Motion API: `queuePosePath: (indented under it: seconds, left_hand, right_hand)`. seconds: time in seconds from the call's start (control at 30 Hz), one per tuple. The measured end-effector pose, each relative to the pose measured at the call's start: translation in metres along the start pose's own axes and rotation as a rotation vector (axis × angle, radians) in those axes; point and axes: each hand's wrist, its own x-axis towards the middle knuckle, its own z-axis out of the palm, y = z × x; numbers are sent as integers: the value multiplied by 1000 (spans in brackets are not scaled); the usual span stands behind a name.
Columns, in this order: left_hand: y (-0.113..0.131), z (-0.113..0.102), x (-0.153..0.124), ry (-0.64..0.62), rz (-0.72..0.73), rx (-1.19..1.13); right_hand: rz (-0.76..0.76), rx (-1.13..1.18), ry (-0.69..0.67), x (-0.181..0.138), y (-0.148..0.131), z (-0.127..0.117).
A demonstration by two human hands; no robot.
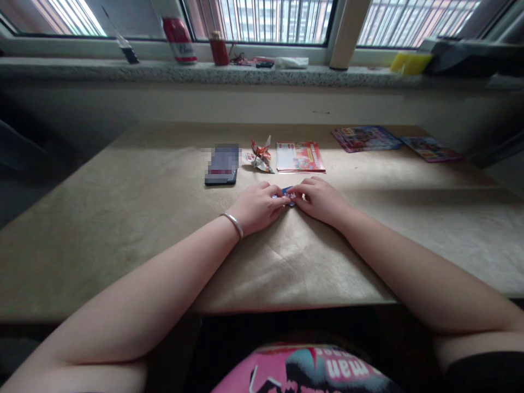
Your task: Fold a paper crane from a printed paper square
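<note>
Between my two hands is a small folded piece of printed paper (289, 195), blue with some white and pink, low on the table. My left hand (257, 206) has its fingers closed on the paper's left side; a silver bangle circles that wrist. From the right, my right hand (317, 200) pinches the same paper with thumb and fingers. Much of the paper is hidden under the fingertips. Just beyond the hands stands a folded paper crane (261, 156) in red and white print. Beside it lies a stack of red and white printed sheets (301, 157).
A phone (222, 164) lies left of the crane. Colourful printed leaflets (366, 138) lie at the back right of the table (135, 218). On the stone windowsill (270, 76) are a can (179, 41), a red container (218, 49) and a yellow object (411, 63).
</note>
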Motion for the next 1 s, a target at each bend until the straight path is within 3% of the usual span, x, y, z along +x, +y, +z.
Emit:
queuePosePath:
  seconds: [0.27, 0.67, 0.77, 0.9, 1.0]
  left_hand:
    - [2, -3, 1, -36, -27, 0]
    - [4, 1, 8, 5, -277, 14]
    - [0, 5, 9, -17, -288, -25]
    - [-8, 12, 8, -5, -455, -103]
    - [-12, 15, 7, 40, -490, -132]
  right_hand:
    - [22, -83, 12, 0, 6, 1]
    - [92, 64, 52, 6, 5, 6]
    - [120, 37, 85, 6, 1, 8]
    - [200, 29, 125, 5, 4, 11]
    - [195, 75, 108, 5, 8, 13]
